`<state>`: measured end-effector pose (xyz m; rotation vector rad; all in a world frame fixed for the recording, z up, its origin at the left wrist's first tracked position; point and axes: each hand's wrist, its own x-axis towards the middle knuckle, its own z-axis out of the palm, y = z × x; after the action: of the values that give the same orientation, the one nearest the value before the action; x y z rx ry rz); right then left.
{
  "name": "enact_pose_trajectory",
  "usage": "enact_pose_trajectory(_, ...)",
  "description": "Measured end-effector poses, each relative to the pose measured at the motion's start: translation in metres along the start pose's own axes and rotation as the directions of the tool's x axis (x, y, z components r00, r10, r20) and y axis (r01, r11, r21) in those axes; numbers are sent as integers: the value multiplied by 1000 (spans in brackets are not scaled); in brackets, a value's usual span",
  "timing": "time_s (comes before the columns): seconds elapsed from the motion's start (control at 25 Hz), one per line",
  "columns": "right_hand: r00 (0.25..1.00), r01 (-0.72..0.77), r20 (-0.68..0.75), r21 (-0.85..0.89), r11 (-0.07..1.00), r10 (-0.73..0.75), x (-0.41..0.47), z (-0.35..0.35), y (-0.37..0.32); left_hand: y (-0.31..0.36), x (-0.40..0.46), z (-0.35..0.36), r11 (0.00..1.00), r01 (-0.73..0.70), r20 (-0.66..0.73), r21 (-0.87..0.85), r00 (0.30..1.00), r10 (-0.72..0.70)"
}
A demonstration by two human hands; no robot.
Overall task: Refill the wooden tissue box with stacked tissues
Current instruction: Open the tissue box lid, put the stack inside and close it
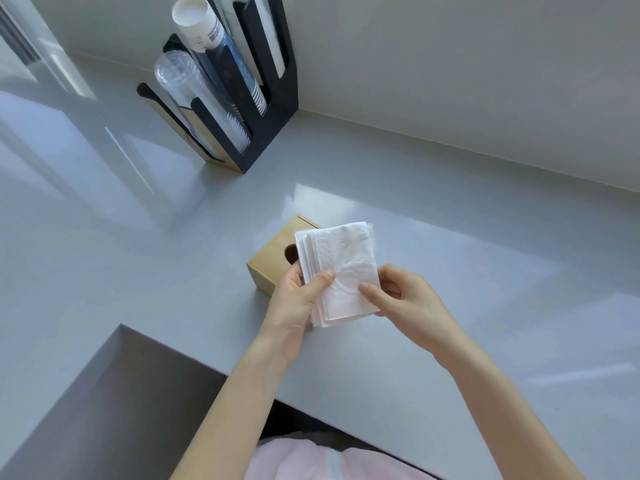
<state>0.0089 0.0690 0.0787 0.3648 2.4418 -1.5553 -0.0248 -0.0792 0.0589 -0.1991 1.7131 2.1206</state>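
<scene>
A stack of white folded tissues [337, 268] is held upright above the counter by both hands. My left hand [298, 299] grips its left edge, thumb on the front. At the stack's lower right side, my right hand [401, 299] pinches it. The light wooden tissue box [273, 261] lies on the grey counter right behind and under the tissues; a round opening shows on its top and most of the box is hidden by the stack and my left hand.
A black cup holder [263, 109] with stacks of clear plastic cups [194, 98] and paper cups [204, 26] stands at the back against the wall. The grey counter [485, 271] has a stepped front edge at lower left.
</scene>
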Motion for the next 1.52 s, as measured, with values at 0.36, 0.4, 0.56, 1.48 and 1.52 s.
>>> enact_pose_trajectory(0.36,991,19,-133,-68,998,-28,23,56,-29,29,21,-91,999,20,-1,-26,1000,-20)
enact_pose_trajectory(0.4,987,24,-154,-128,991,-44,26,61,-30,32,23,-99,999,25,-6,-23,1000,-25)
enact_pose_trajectory(0.56,982,12,-170,-392,920,-86,34,82,-34,42,32,-123,999,27,-24,-24,999,-28)
enact_pose_trajectory(1.48,993,118,80,-758,641,-88,33,72,-70,52,41,-150,992,26,-42,-120,999,-32)
enact_pose_trajectory(1.52,992,123,85,-759,640,-91,33,69,-73,52,41,-150,992,26,-47,-123,998,-32)
